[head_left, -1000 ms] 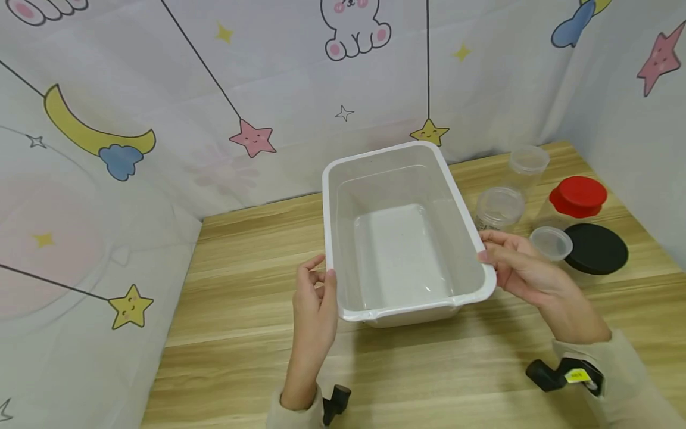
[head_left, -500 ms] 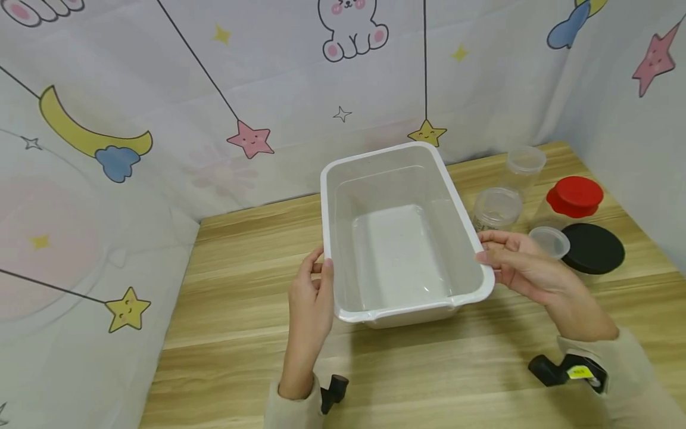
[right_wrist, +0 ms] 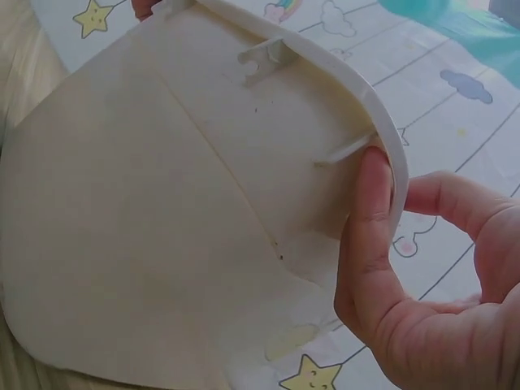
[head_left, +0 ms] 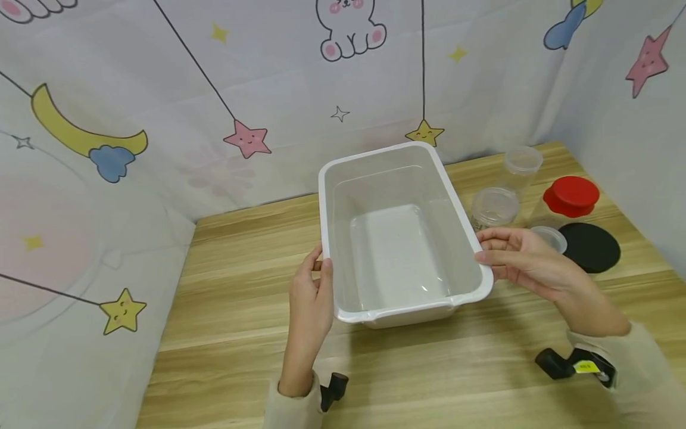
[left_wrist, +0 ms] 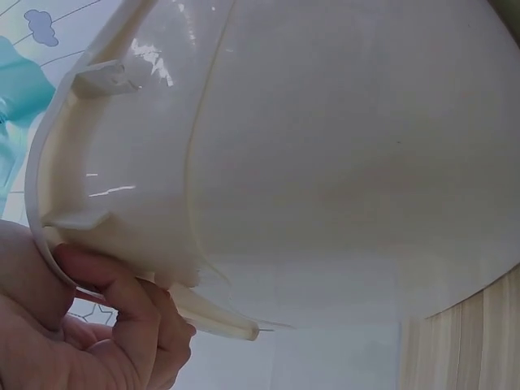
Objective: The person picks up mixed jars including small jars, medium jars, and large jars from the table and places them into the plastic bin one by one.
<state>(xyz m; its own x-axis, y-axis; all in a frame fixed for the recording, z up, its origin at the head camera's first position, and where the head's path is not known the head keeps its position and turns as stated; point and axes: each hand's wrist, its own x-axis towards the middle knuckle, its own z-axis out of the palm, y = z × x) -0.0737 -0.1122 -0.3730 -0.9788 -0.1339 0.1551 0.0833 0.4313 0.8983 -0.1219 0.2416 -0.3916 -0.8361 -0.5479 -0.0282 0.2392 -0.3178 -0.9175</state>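
White basin point(head_left: 396, 256) — left hand point(head_left: 312, 301) at eight o'clock, fingers clamped on rim point(head_left: 324, 214); right hand point(head_left: 527, 265) at four o'clock, fingers likewise

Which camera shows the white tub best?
The head view: it shows the tub's inside and nearly all its rim. The left and right wrist views show only its outer wall and part of the rim.
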